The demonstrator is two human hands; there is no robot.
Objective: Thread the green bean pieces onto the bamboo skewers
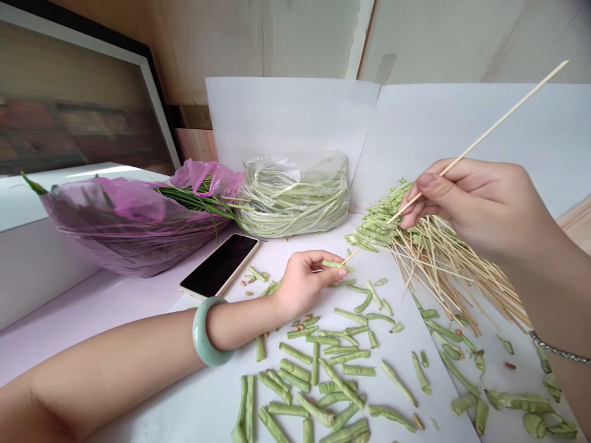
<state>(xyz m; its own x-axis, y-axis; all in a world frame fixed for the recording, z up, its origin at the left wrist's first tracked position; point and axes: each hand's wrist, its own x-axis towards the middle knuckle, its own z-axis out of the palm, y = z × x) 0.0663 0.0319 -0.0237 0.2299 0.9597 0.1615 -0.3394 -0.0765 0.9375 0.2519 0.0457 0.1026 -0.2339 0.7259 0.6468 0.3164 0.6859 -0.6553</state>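
Observation:
My right hand pinches a thin bamboo skewer, which slants from the upper right down to the left. Its lower end reaches a short green bean piece pinched in the fingertips of my left hand. Part of the skewer's lower length is hard to make out against the greens behind. Behind and below my right hand lies a pile of bamboo skewers with bean pieces threaded on their far ends. Many loose cut bean pieces are scattered on the white sheet under my left hand.
A black-screened phone lies left of my left hand. Behind it stand a purple plastic bag with green stalks and a clear bag of long beans. Bean scraps lie at the lower right. A framed panel leans at the left.

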